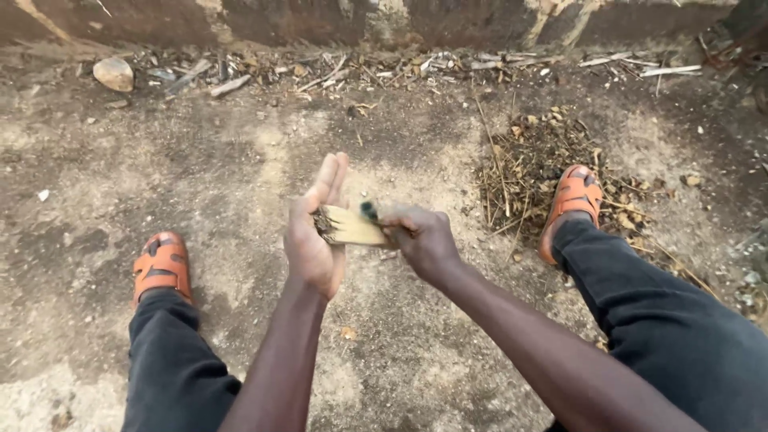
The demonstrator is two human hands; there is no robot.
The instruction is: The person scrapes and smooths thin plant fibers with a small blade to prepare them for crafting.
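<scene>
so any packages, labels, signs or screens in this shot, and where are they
None in view: no package, label, sign or screen anywhere on the dirt ground.
The only thing held is a pale strip of wood, plain and unmarked, between the left hand and the right hand.
Around it lie only a heap of dry twigs, a stone and scattered sticks by the wall.

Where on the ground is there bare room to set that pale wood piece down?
Bare dirt lies between the left sandal and the hands, and ahead of the left hand up to the debris line along the wall. It is crowded by the right sandal, where a pile of dry twigs sits. The right hand holds the wood piece.
</scene>
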